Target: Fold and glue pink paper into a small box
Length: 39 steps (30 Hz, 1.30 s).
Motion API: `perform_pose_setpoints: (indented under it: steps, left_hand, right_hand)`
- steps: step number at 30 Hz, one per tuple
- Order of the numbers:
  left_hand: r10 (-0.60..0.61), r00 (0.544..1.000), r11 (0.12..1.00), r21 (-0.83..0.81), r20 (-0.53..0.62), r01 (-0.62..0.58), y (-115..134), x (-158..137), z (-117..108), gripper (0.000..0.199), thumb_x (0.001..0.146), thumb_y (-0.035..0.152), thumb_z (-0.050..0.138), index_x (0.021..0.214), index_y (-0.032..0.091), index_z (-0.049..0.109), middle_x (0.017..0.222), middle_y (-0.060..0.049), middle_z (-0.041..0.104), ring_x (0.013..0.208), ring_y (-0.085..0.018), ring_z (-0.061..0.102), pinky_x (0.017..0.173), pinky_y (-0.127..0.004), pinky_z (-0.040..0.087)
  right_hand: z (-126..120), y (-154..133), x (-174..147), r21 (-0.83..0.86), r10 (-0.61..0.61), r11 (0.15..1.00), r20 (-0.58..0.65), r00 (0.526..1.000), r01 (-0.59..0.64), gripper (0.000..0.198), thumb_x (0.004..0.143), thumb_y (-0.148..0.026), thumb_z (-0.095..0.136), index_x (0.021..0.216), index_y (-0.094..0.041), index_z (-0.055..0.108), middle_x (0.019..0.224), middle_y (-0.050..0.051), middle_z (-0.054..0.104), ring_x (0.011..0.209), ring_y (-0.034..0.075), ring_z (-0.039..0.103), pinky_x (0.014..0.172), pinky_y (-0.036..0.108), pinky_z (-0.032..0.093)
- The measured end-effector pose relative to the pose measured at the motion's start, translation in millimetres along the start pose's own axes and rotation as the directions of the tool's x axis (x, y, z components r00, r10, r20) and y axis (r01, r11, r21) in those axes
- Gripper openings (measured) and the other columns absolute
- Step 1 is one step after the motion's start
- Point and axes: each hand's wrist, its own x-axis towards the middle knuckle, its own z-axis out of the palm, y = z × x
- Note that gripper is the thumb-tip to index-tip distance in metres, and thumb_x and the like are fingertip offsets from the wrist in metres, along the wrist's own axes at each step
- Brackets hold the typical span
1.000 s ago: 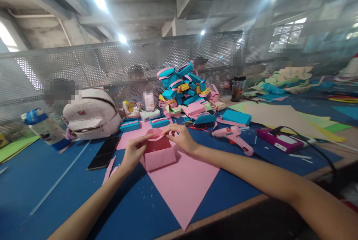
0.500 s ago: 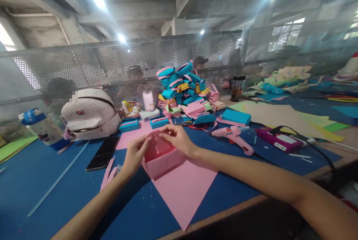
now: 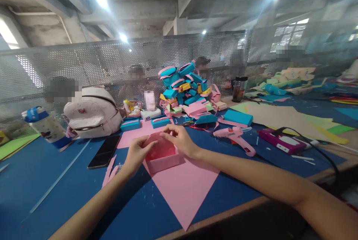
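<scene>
An open-topped pink paper box (image 3: 163,163) rests on a pink paper sheet (image 3: 186,191) on the blue table. My left hand (image 3: 138,152) grips the box's left wall, with the thumb inside and the fingers behind. At the far wall, my right hand (image 3: 180,139) pinches the top edge between thumb and fingers. Parts of the far and left walls are covered by my hands. To the right of my right hand lies a pink glue gun (image 3: 236,139). Pink paper strips (image 3: 110,171) lie beside my left forearm.
A tall pile of blue, pink and yellow paper boxes (image 3: 187,87) stands at the back. Leftward are a phone (image 3: 104,152), a white backpack (image 3: 91,115) and a bottle (image 3: 46,128). A purple device (image 3: 281,141) with a black cable and paper sheets (image 3: 279,117) lie right.
The box's far inner wall stood folded with a visible flap; now the inside looks flatter and more open. My hands keep their hold, with the left thumb slightly further in.
</scene>
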Motion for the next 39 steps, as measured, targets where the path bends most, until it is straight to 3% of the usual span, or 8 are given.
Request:
perform_pose_setpoints:
  steps: [3,8,13,16,23,31,35,39]
  left_hand:
    - [-0.020,1.000,1.000,0.014,0.006,0.019,5,-2,2,0.035,0.076,0.042,0.069,0.059,0.012,0.061,0.052,0.004,0.047,0.050,-0.008,0.039,0.048,-0.019,0.029]
    - [-0.022,1.000,0.999,0.043,-0.001,0.022,12,-6,5,0.033,0.076,0.037,0.068,0.057,0.013,0.056,0.051,0.004,0.046,0.050,-0.008,0.039,0.047,-0.019,0.026]
    - [-0.002,0.999,0.999,0.043,-0.048,0.004,13,-5,3,0.018,0.077,0.030,0.064,0.071,0.013,0.067,0.060,0.003,0.055,0.057,-0.011,0.048,0.052,-0.019,0.035]
    - [0.008,0.993,0.999,0.040,-0.118,-0.003,10,-4,1,0.020,0.079,0.031,0.062,0.081,0.014,0.071,0.069,0.001,0.063,0.065,-0.014,0.055,0.057,-0.020,0.041]
    - [-0.005,0.986,1.000,0.018,-0.164,0.008,6,-2,0,0.027,0.080,0.037,0.064,0.091,0.014,0.074,0.076,-0.001,0.071,0.071,-0.017,0.062,0.063,-0.023,0.048]
    - [-0.007,0.980,0.999,0.034,-0.198,0.014,2,1,-3,0.026,0.079,0.036,0.066,0.090,0.013,0.073,0.077,-0.002,0.072,0.070,-0.018,0.064,0.061,-0.024,0.048]
    - [0.018,0.978,0.998,0.055,-0.207,-0.007,4,2,-5,0.025,0.079,0.037,0.067,0.087,0.013,0.072,0.073,0.000,0.069,0.069,-0.019,0.063,0.060,-0.023,0.048]
    - [0.086,0.976,0.995,0.058,-0.198,-0.076,9,0,-4,0.025,0.080,0.030,0.066,0.102,0.018,0.067,0.098,-0.001,0.071,0.093,-0.021,0.066,0.078,-0.026,0.052]
  right_hand:
    - [0,-1,0,0.045,-0.003,0.999,-0.010,1.000,0.003,0.020,0.087,-0.039,0.064,0.084,-0.019,0.065,0.073,-0.001,0.060,0.063,0.012,0.050,0.056,0.024,0.036]
    - [1,-6,-2,0.057,-0.012,0.998,-0.045,0.999,0.014,0.025,0.085,-0.035,0.064,0.068,-0.019,0.057,0.064,-0.002,0.053,0.058,0.012,0.043,0.053,0.024,0.032]
    - [2,-5,-2,0.053,-0.027,0.998,-0.056,0.998,0.030,0.020,0.087,-0.036,0.061,0.076,-0.020,0.060,0.070,-0.001,0.057,0.061,0.013,0.049,0.056,0.025,0.035]
    - [2,2,0,0.049,-0.007,0.999,-0.058,0.998,0.009,0.016,0.085,-0.037,0.064,0.086,-0.021,0.065,0.080,0.001,0.064,0.070,0.015,0.056,0.059,0.025,0.039]
    - [1,11,0,0.046,0.013,0.999,-0.099,0.995,-0.008,0.019,0.082,-0.034,0.068,0.072,-0.019,0.065,0.070,0.000,0.063,0.061,0.013,0.052,0.056,0.026,0.038]
    - [2,17,2,0.056,0.046,0.998,-0.075,0.996,-0.042,0.017,0.083,-0.035,0.066,0.088,-0.020,0.069,0.081,0.003,0.068,0.071,0.016,0.060,0.066,0.029,0.046]
    - [0,20,3,0.062,0.060,0.996,-0.051,0.997,-0.057,0.018,0.083,-0.036,0.065,0.077,-0.019,0.066,0.071,0.001,0.064,0.065,0.015,0.058,0.063,0.029,0.047]
    - [-1,22,3,0.069,0.069,0.995,-0.048,0.996,-0.066,0.019,0.082,-0.036,0.066,0.076,-0.018,0.065,0.071,0.001,0.063,0.065,0.016,0.059,0.064,0.029,0.047]
